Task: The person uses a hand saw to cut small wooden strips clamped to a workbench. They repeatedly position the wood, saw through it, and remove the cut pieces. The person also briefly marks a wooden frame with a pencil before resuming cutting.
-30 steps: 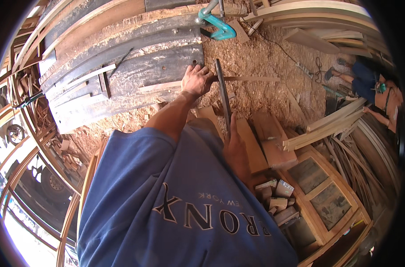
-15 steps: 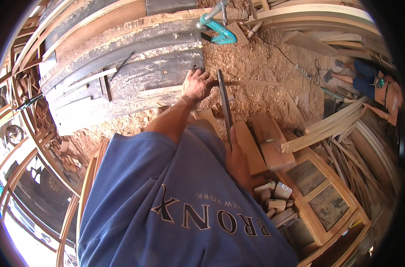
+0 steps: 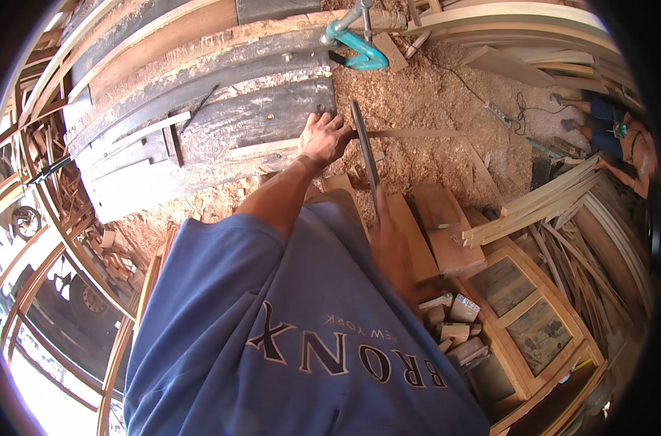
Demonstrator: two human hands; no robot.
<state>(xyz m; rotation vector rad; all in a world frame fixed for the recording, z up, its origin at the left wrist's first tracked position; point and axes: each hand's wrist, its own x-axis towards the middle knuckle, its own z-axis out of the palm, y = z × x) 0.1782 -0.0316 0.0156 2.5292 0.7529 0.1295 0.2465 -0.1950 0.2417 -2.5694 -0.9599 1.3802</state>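
Observation:
My left hand [image 3: 325, 137] is closed over a thin wood strip [image 3: 272, 149] at the right edge of the dark workbench [image 3: 236, 112]. The strip runs past the bench end, out to the right over the sawdust. My right hand [image 3: 392, 243], blurred, grips a long, narrow, dark metal tool that looks like a handsaw [image 3: 365, 149] seen nearly edge-on. Its far end points away from me. The blade crosses the strip just right of my left hand; its handle is hidden in my grip.
A teal clamp [image 3: 363, 52] sits at the bench's far right corner. Wooden boxes [image 3: 443, 225], a framed panel [image 3: 537, 323] and offcuts lie at right. Another person [image 3: 628, 134] handles stacked slats [image 3: 541, 203] at far right. A square [image 3: 172, 142] rests on the bench.
The handsaw and my right hand have slid forward, away from me. My left hand stays in place on the strip. The other person has shifted slightly.

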